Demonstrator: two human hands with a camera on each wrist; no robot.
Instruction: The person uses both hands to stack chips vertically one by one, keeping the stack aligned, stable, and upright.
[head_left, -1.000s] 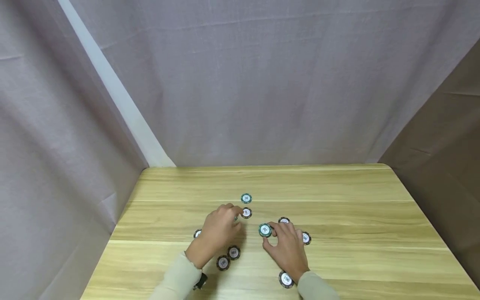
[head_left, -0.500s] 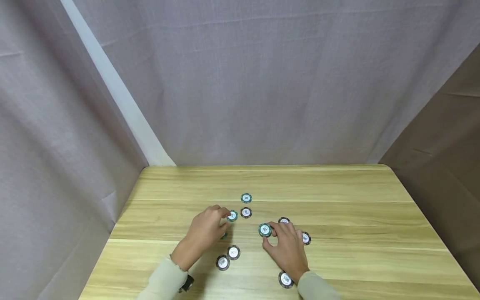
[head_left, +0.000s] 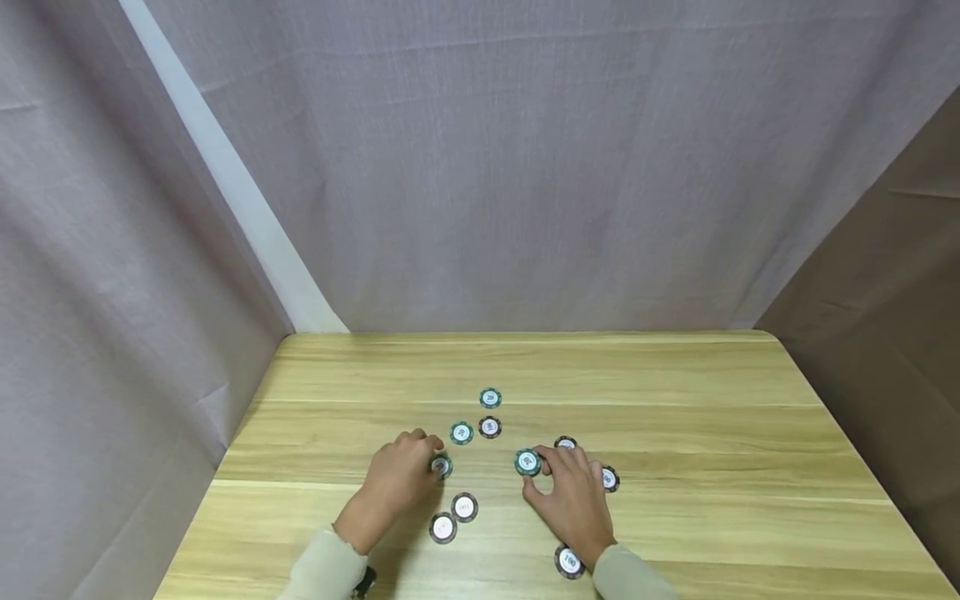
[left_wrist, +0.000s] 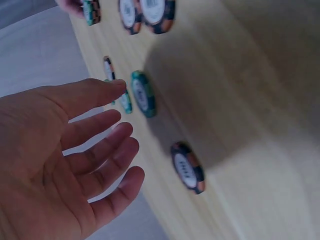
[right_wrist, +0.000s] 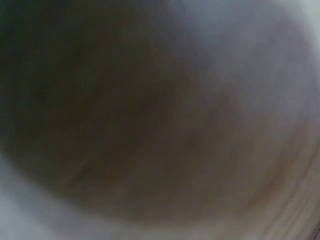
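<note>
My left hand (head_left: 401,471) hovers over a green poker chip (head_left: 441,467) on the table. In the left wrist view this green chip (left_wrist: 143,93) lies just beyond the thumb, and the loosely bent fingers hold nothing. A black chip (left_wrist: 187,167) under that hand is hidden in the head view. With thumb and forefinger my right hand (head_left: 573,496) pinches green chips marked 20 (head_left: 528,462), which look like a small stack from the left wrist view. The right wrist view is too dark and blurred to tell anything.
Another green chip (head_left: 462,432), a black chip (head_left: 490,427) and a far green chip (head_left: 491,397) lie ahead. Two black chips (head_left: 443,527) touch nearer the front. More black chips (head_left: 570,561) surround the right hand. Grey curtains (head_left: 480,167) border the wooden table (head_left: 712,400).
The left hand has drawn back leftward and nearer, from the middle black chip past one green chip to another, uncovering the first. The right hand has kept its grip in place.
</note>
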